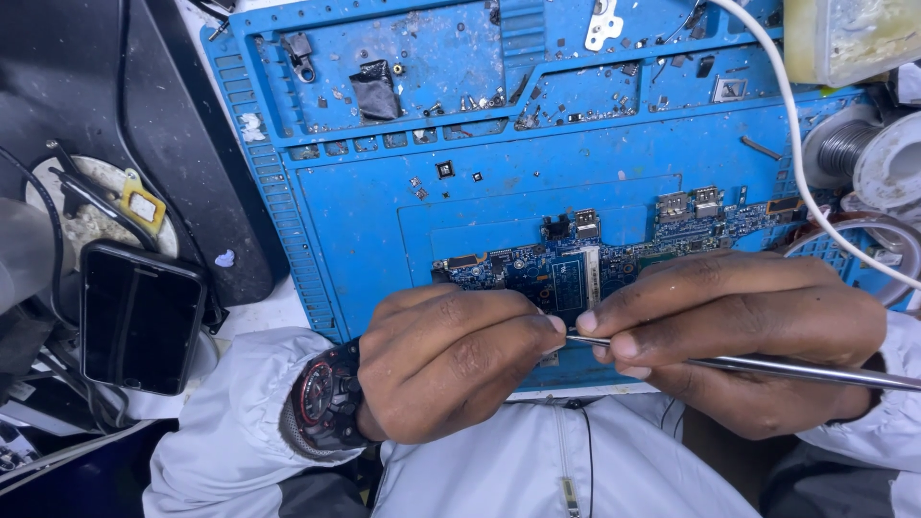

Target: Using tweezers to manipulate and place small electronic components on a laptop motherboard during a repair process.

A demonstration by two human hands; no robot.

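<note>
A blue circuit board (614, 251) with metal ports lies on a blue silicone work mat (365, 201). My right hand (739, 331) grips metal tweezers (767, 365) that point left. My left hand (451, 360), with a red and black wristwatch, pinches at the tweezers' tip, just above the board's near edge. Whatever sits between the left fingertips is too small to make out. Both hands cover the lower part of the board.
A dark phone (141, 317) lies at the left beside black cables. A white cable (792, 125) crosses the mat at the right. Solder spools (868, 153) and a yellowish container (849, 34) stand at the right edge. Small screws and parts litter the mat's upper trays.
</note>
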